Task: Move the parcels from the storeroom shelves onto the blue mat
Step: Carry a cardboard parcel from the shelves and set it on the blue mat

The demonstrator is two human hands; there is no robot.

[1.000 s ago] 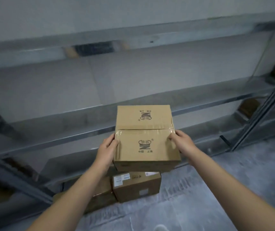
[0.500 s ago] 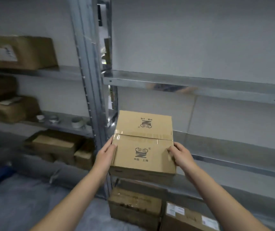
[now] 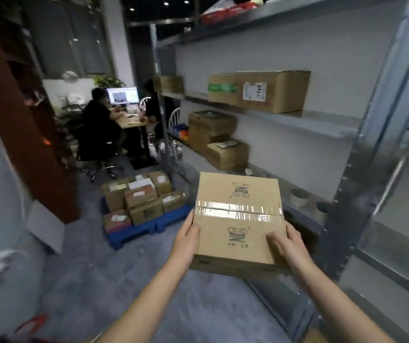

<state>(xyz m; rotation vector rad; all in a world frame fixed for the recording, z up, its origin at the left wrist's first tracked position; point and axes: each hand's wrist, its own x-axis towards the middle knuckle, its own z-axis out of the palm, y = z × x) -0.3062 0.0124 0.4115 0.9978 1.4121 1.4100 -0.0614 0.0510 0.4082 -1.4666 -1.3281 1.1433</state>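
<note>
I hold a taped brown cardboard parcel with a printed logo in front of me, above the floor. My left hand grips its left side and my right hand grips its right near corner. The blue mat lies on the grey floor ahead to the left, with several parcels stacked on it. More parcels stand on the metal shelves to my right.
A steel shelf upright rises close on my right. Two people sit at a desk with a monitor at the back. A brown cabinet and a flat white board stand on the left.
My view has swung left from the shelves toward the room, so the blue mat and desk have come into sight. Both hands keep the same grip on the parcel.
</note>
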